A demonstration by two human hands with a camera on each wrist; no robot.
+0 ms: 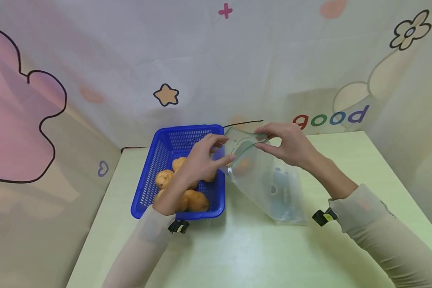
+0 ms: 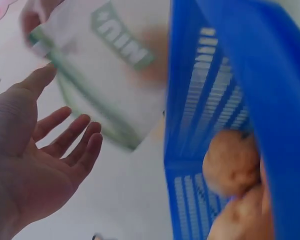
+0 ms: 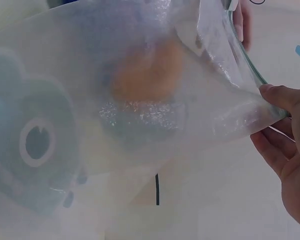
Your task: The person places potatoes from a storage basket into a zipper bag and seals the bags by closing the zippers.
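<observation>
A translucent zip bag [image 1: 273, 188] with a green-edged mouth hangs slanting down to the table, right of a blue plastic basket [image 1: 221, 192]. My right hand [image 1: 289, 142] pinches the right end of its mouth between thumb and fingers. At the other side of the mouth is my left hand [image 2: 45, 160], palm bare, fingers spread and holding nothing; its thumb tip is at or close to the green edge. Through the film shows a blurred brown potato [image 3: 150, 72], apparently inside the bag. Several potatoes [image 1: 198, 200] lie in the basket, partly hidden by my left forearm.
The pale green table [image 1: 234, 256] extends in front of the basket and bag. A printed cloth backdrop [image 1: 209, 72] stands right behind the table, with cloth sides at left and right. Both wrists carry small black cameras [image 1: 324, 217].
</observation>
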